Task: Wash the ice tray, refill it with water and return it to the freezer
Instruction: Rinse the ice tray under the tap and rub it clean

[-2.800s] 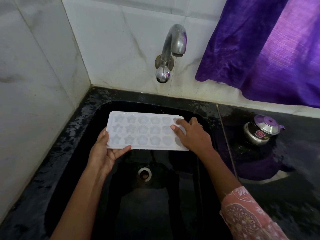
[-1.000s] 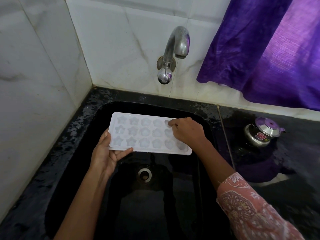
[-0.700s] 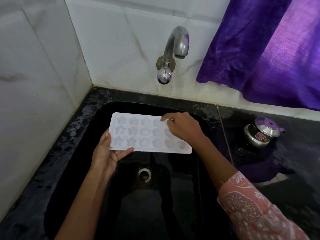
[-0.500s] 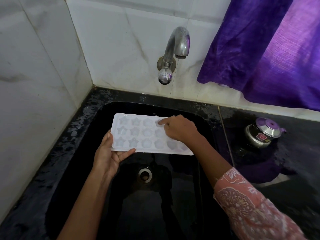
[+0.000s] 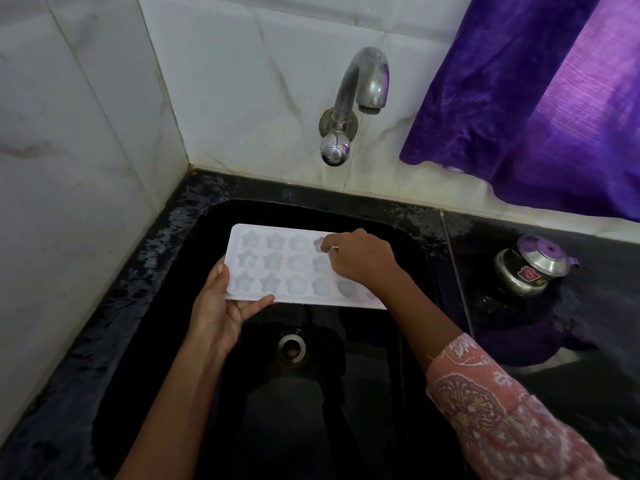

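Observation:
A white ice tray [image 5: 277, 268] with star and flower cavities is held level over the black sink [image 5: 138, 282], below the tap. My left hand [image 5: 221, 306] grips its near left corner, thumb along the left edge and fingers beneath. My right hand [image 5: 360, 258] lies over the right half of the tray with curled fingers, a fingertip in a top-row cavity. That hand hides the tray's right cavities. No water runs from the steel tap [image 5: 360, 84].
The sink drain [image 5: 291, 347] lies below the tray. A small steel pot with a lid [image 5: 530, 265] stands on the wet black counter to the right. A purple curtain [image 5: 536, 98] hangs at the upper right. White tiled walls close the left and back.
My right hand has worked leftward across the tray's cavities, from the right end toward the middle of the top row. My left hand keeps its grip on the left corner.

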